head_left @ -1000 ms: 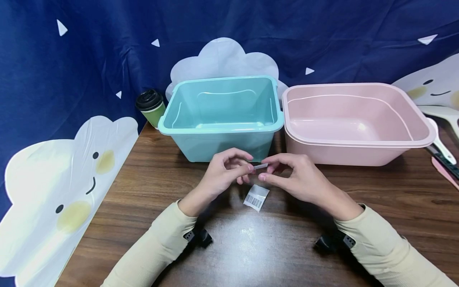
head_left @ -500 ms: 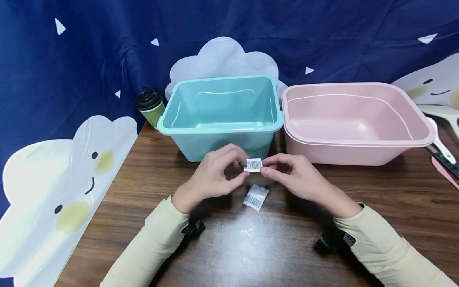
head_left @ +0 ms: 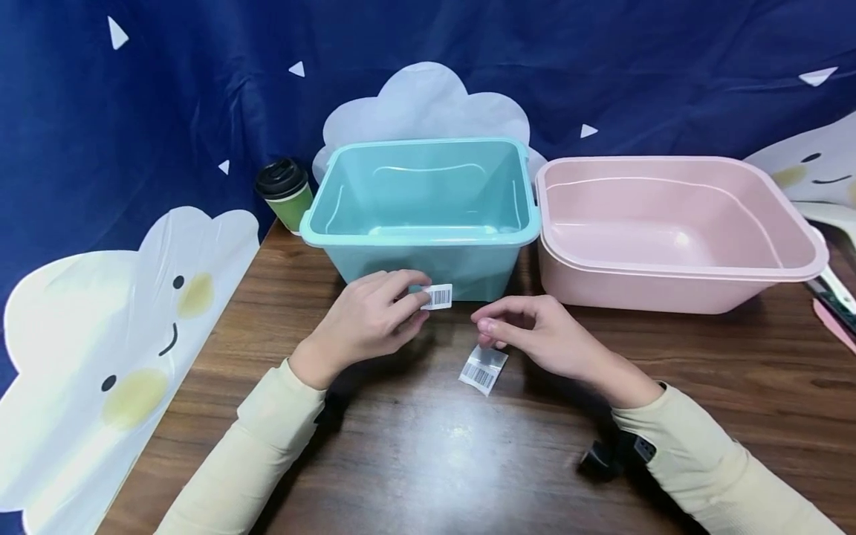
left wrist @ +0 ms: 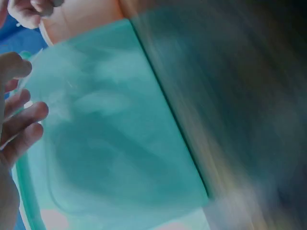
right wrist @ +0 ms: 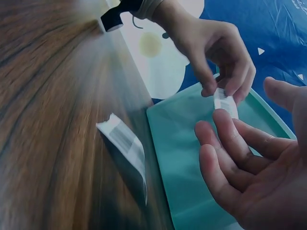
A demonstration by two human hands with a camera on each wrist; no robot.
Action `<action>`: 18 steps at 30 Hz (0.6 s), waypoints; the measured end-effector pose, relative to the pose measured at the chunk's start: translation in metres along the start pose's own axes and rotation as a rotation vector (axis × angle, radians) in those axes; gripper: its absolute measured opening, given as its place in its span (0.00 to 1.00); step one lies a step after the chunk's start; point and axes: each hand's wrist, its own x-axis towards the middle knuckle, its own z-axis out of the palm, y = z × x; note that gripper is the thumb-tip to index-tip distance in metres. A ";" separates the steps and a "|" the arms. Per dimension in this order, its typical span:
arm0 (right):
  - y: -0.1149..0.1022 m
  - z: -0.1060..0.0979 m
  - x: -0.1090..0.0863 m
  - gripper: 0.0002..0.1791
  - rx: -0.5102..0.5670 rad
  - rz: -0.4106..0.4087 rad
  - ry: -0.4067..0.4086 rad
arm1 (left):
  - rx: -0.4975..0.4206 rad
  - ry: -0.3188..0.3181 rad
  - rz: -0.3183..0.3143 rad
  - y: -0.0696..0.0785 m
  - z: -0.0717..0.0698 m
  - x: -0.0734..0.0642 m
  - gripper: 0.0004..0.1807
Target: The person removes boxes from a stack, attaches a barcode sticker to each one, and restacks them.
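Note:
In the head view my left hand (head_left: 368, 316) pinches a small white barcode label (head_left: 438, 297) between thumb and fingers, in front of the teal tub. The label's printed side faces up toward me. My right hand (head_left: 542, 334) is to the right of it with fingers loosely bent; the right wrist view shows nothing in that hand (right wrist: 254, 177), and its thumb apart from the fingers. Just below the right fingertips, a small creased plastic packet (head_left: 483, 369) with a barcode lies on the table. The left wrist view is blurred and shows part of my left hand (left wrist: 21, 122), the label unclear.
A teal tub (head_left: 421, 260) stands directly behind my hands. Beside it on the right is a pink basin (head_left: 669, 290). A green cup (head_left: 290, 206) with a black lid is at the back left. Several utensils (head_left: 839, 290) lie at the right edge.
Both hands held the label a half second ago. The right hand has let go and lowered slightly toward the packet, while the left hand has carried the label leftward.

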 end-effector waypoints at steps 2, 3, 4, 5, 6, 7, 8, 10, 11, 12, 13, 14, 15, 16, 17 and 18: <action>-0.001 0.002 0.004 0.14 0.022 0.002 -0.023 | 0.033 -0.003 0.022 -0.005 -0.001 -0.004 0.08; -0.001 0.004 0.006 0.14 0.038 0.005 -0.038 | 0.044 -0.003 0.030 -0.007 -0.001 -0.006 0.09; -0.001 0.005 0.007 0.15 0.054 0.011 -0.053 | 0.051 -0.004 0.036 -0.009 -0.001 -0.007 0.08; -0.001 0.006 0.010 0.16 0.074 0.017 -0.072 | 0.057 -0.004 0.041 -0.010 -0.001 -0.008 0.08; -0.001 0.007 0.012 0.16 0.098 0.021 -0.090 | 0.059 -0.004 0.046 -0.012 0.000 -0.008 0.08; -0.001 0.008 0.014 0.18 0.126 0.030 -0.110 | 0.063 -0.004 0.049 -0.014 0.000 -0.009 0.08; -0.002 0.008 0.016 0.19 0.156 0.036 -0.130 | 0.063 -0.004 0.052 -0.015 0.001 -0.009 0.08; -0.001 0.010 0.019 0.21 0.214 0.045 -0.165 | 0.063 -0.006 0.057 -0.018 0.002 -0.010 0.08; -0.001 0.011 0.021 0.22 0.243 0.046 -0.179 | 0.064 -0.009 0.059 -0.019 0.002 -0.010 0.08; -0.001 0.012 0.023 0.23 0.267 0.045 -0.191 | 0.064 -0.010 0.061 -0.020 0.002 -0.010 0.09; -0.001 0.013 0.025 0.24 0.284 0.043 -0.201 | 0.065 -0.012 0.063 -0.021 0.002 -0.010 0.09; 0.000 0.014 0.026 0.24 0.301 0.036 -0.210 | 0.065 -0.012 0.064 -0.023 0.002 -0.011 0.09; 0.000 0.015 0.028 0.25 0.314 0.031 -0.216 | 0.065 -0.012 0.065 -0.024 0.001 -0.011 0.10; 0.001 0.016 0.030 0.25 0.322 0.022 -0.221 | 0.064 -0.010 0.065 -0.025 0.001 -0.011 0.10; 0.001 0.018 0.031 0.25 0.327 0.014 -0.224 | 0.062 -0.006 0.065 -0.026 0.000 -0.011 0.10; 0.001 0.019 0.033 0.25 0.335 0.006 -0.229 | 0.059 -0.001 0.065 -0.027 0.000 -0.012 0.10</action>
